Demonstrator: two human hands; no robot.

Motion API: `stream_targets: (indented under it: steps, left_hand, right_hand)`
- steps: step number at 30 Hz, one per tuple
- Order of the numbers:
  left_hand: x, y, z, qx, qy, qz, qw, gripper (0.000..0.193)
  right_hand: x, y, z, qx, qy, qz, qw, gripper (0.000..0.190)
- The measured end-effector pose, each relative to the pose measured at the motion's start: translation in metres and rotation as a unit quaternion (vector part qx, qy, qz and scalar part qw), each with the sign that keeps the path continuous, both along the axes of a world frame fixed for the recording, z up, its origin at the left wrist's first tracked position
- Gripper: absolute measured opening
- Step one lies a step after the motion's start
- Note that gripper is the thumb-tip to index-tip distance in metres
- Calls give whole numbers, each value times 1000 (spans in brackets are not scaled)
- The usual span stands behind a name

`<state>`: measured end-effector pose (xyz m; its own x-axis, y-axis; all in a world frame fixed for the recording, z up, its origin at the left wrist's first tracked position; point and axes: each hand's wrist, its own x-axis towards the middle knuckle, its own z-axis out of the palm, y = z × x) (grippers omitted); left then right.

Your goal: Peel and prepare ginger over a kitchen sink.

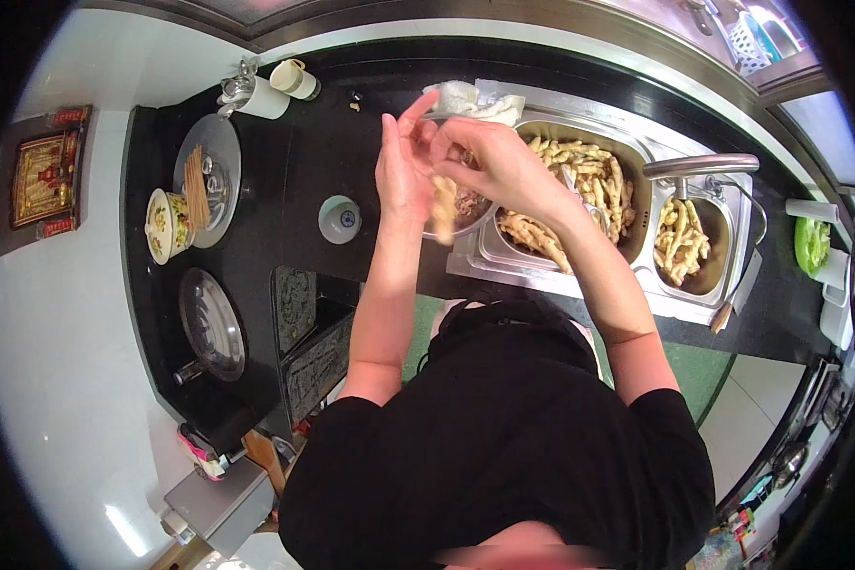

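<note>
My left hand [406,167] is raised with its palm turned up and fingers apart. Close against it, my right hand [488,153] has bent fingers; whether they pinch anything is hidden. A motion-blurred chicken foot [443,210] shows just below both hands, above a bowl [463,229] of pinkish pieces; contact with either hand is unclear. To the right, many chicken feet [598,171] lie in the large steel sink basin, partly behind my right forearm. More chicken feet [680,246] lie in the small basin.
A white cloth [474,100] lies behind the bowl. A small white cup [340,219] stands to the left. Farther left, chopsticks [197,187] rest across a round lid [224,153] and a floral enamel pot [165,226]. The steel faucet [702,165] arches over the sink. A knife [744,285] lies at its right edge.
</note>
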<state>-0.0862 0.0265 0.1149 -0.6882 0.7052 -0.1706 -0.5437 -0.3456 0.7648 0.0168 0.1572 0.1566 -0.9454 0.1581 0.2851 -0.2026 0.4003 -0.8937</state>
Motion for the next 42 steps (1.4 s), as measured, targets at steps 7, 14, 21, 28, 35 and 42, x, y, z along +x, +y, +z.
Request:
stream_targets:
  steps: [7, 14, 21, 28, 35, 42]
  left_hand:
    - [-63, -52, -102, -132, -6, 186, 974, 46]
    - [3, -46, -90, -316, 610, -190, 701, 49]
    - [16, -19, -133, -362, 716, -204, 561, 43]
    - [-22, -25, -107, -358, 581, -27, 730, 25]
    - [-33, -31, -56, -184, 125, 79, 972, 30]
    - [-9, -17, -46, -220, 170, 94, 956, 50]
  right_hand:
    - [-12, -16, -64, -83, -126, -187, 971, 10]
    - [35, 26, -148, 13, -185, -215, 959, 21]
    - [21, 10, -155, -153, -237, -152, 947, 28]
    - [18, 10, -134, -171, -238, -183, 938, 25]
    - [5, -3, -113, 184, -145, -122, 965, 20]
    - [-23, -27, -40, 20, -10, -176, 984, 21]
